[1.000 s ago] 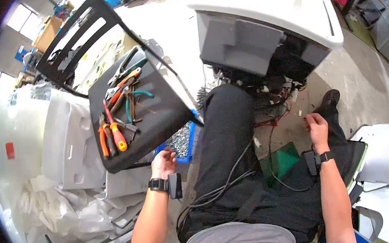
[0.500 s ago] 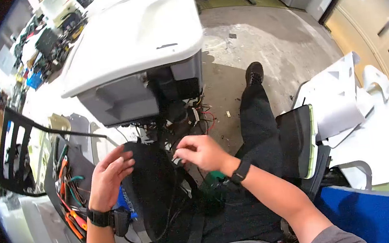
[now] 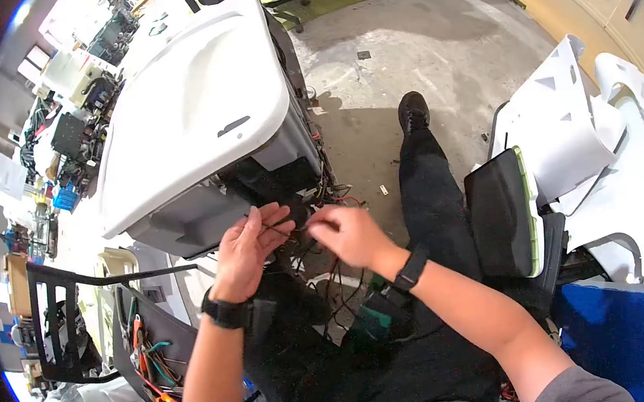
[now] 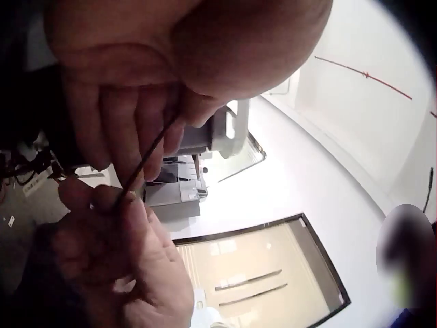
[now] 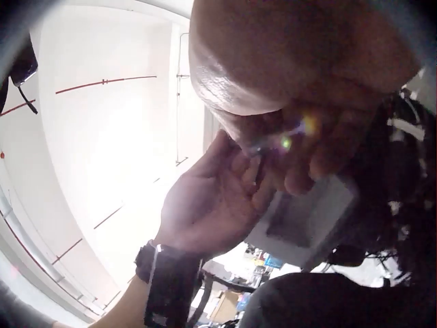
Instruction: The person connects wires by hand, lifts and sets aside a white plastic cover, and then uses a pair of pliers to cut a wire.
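In the head view my left hand [image 3: 245, 251] and right hand [image 3: 353, 237] are close together in front of the white-topped grey unit [image 3: 191, 97]. A thin dark strand [image 4: 149, 149] runs between them in the left wrist view. Its upper end lies under the thumb of my left hand [image 4: 157, 51], whose fingers are fairly straight. The fingertips of my right hand [image 4: 153, 266] pinch its lower end. From the right wrist, a short dark piece [image 5: 258, 169] shows between the left hand [image 5: 212, 198] and right hand [image 5: 300, 75]; its far end is hidden.
Pliers and screwdrivers [image 3: 146, 356] lie on a black chair [image 3: 169, 322] at the left. Loose cables [image 3: 339, 278] hang between the legs. White panels [image 3: 544, 128], a black, green-edged panel [image 3: 500, 212] and a blue surface [image 3: 631, 332] are at the right.
The head view has swung right. Both hands, first wide apart, have come up and together in front of the unit, and the gap between them has narrowed over the last half second.
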Tool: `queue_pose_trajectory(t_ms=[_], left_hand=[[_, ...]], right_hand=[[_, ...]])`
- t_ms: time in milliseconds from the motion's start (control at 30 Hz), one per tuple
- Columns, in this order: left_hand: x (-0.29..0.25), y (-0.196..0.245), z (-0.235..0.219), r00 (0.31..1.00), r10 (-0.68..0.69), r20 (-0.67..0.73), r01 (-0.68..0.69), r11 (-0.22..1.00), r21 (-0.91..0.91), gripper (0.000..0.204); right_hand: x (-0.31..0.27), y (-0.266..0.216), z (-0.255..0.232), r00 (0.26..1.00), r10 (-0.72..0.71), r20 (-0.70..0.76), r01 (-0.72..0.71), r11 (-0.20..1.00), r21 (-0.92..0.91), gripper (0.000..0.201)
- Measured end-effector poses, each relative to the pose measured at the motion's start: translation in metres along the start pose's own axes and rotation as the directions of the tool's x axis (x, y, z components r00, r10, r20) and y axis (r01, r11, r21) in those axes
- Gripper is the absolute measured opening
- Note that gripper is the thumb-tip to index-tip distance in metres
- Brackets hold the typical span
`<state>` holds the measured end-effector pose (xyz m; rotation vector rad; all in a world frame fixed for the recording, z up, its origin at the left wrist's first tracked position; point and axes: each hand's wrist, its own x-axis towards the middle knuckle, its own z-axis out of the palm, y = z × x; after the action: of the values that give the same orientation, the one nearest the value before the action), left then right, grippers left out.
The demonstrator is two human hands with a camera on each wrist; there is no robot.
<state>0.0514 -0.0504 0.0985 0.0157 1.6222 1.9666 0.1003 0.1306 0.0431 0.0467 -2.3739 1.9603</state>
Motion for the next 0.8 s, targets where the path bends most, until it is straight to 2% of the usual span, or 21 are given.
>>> queue_pose_trajectory(t_ms=[67,100,133,200,333,433,500,600,733,800], left_hand=[[0.017,-0.019,-0.009,0.996,0.038,-0.084,-0.043,0.997,-0.063,0.037],[0.024,-0.03,-0.012,0.997,0.021,-0.08,-0.03,0.993,-0.113,0.039],[0.029,-0.039,-0.016,0.997,0.023,-0.079,-0.032,0.993,-0.116,0.039],[0.038,-0.051,-0.017,0.995,-0.038,-0.091,0.02,0.982,-0.189,0.041],[0.048,-0.052,-0.019,0.995,-0.026,-0.1,0.01,0.987,-0.159,0.043],[0.051,-0.052,-0.02,0.982,-0.038,-0.185,0.005,0.984,-0.178,0.044],[0.052,-0.052,-0.019,0.981,-0.018,-0.191,-0.016,0.985,-0.174,0.045],[0.052,-0.051,-0.016,0.981,0.001,-0.195,-0.036,0.984,-0.176,0.046],[0.054,-0.052,-0.015,0.977,-0.001,-0.214,-0.039,0.982,-0.184,0.045],[0.055,-0.054,-0.016,0.976,-0.003,-0.216,-0.037,0.983,-0.179,0.044]], right_hand=[[0.011,0.019,-0.008,0.986,-0.053,-0.157,0.039,0.995,-0.093,0.019],[0.018,0.024,-0.011,0.987,0.033,-0.159,-0.027,0.999,0.045,0.02],[0.026,0.026,-0.012,0.972,0.006,-0.235,0.008,0.998,0.06,0.019],[0.04,0.027,-0.018,0.967,0.043,-0.251,-0.033,0.998,0.044,0.02],[0.065,0.028,-0.013,0.96,0.026,-0.279,-0.051,0.995,-0.085,0.023],[0.078,0.036,-0.001,0.949,-0.052,-0.311,0.004,0.988,-0.152,0.026],[0.082,0.04,0.007,0.909,-0.097,-0.405,0.03,0.985,-0.168,0.026],[0.082,0.04,0.012,0.887,-0.117,-0.448,0.018,0.976,-0.219,0.025],[0.079,0.034,0.009,0.908,-0.06,-0.414,-0.024,0.981,-0.195,0.023],[0.074,0.035,0.007,0.968,-0.125,-0.22,0.049,0.946,-0.321,0.016]])
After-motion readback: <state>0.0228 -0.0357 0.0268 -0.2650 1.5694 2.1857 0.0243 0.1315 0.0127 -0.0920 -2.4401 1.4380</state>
